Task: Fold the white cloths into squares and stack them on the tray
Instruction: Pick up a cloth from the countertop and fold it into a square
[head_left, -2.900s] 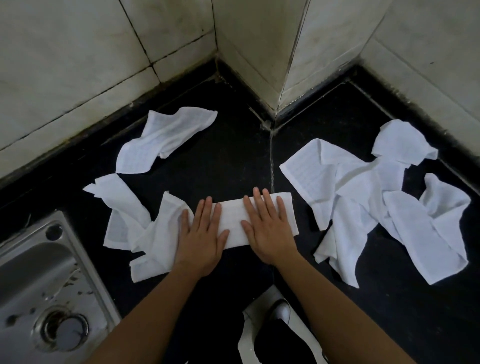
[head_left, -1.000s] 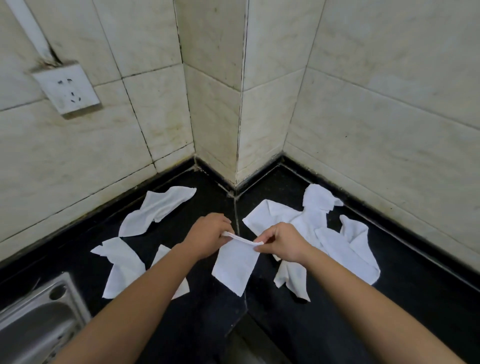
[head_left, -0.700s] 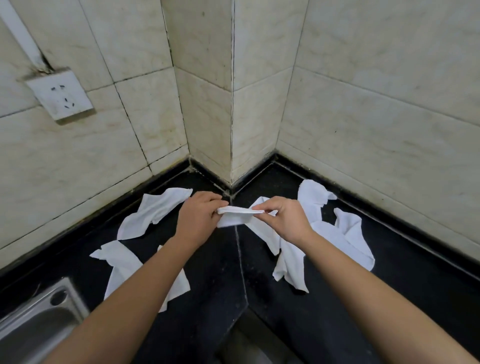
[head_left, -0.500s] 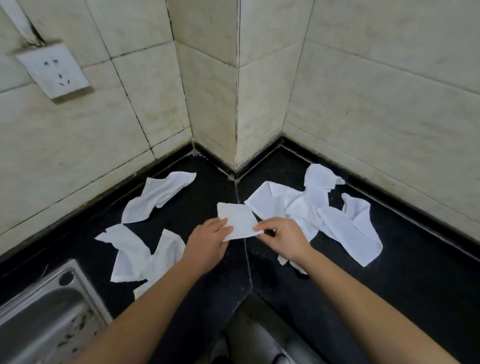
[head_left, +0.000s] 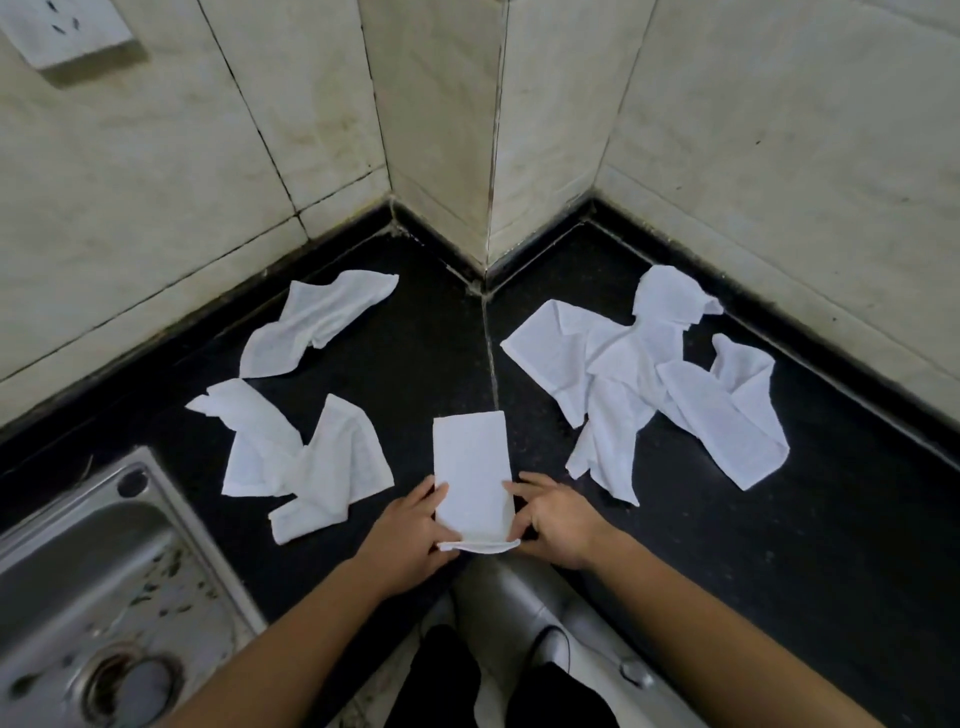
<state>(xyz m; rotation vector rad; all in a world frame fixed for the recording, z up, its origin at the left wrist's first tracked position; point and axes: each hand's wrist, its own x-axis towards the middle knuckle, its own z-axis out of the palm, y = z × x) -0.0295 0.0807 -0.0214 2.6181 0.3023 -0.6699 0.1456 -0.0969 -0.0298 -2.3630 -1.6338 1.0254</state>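
The black polished stone tabletop (head_left: 426, 364) fills the corner in front of you, with the stainless steel sink (head_left: 78, 571) at eight o'clock; neither has altered, though your view has dropped from the tiled walls back onto the work.

At two o'clock the big heap of crumpled white cloths (head_left: 639, 384) lies as it did seconds ago, untouched; at nine o'clock the overlapping pair of loose white cloths (head_left: 306, 462) is likewise unmoved; at eleven o'clock the single rumpled white cloth (head_left: 317, 327) sits well apart from them, also as before.

The change is in the folded white cloth (head_left: 470, 467) at six o'clock. About three seconds ago it lay as a strip running from nine to three under your flat palms; you then lifted it and doubled it in the air; now it is back on the tabletop as a shorter oblong pointing to twelve, just beside the seam in the stone. Its near end curls up as a layered lip.

Your left hand (head_left: 410, 540) pinches the near left corner, and your right hand (head_left: 558, 527) pinches the near right edge; neither is spread flat now.

I judge this one cloth partly done; it is longer than wide, so one more fold, from six towards twelve, should square it. No tray is in view, so nothing is stacked here, and the loose cloths remain to be folded.
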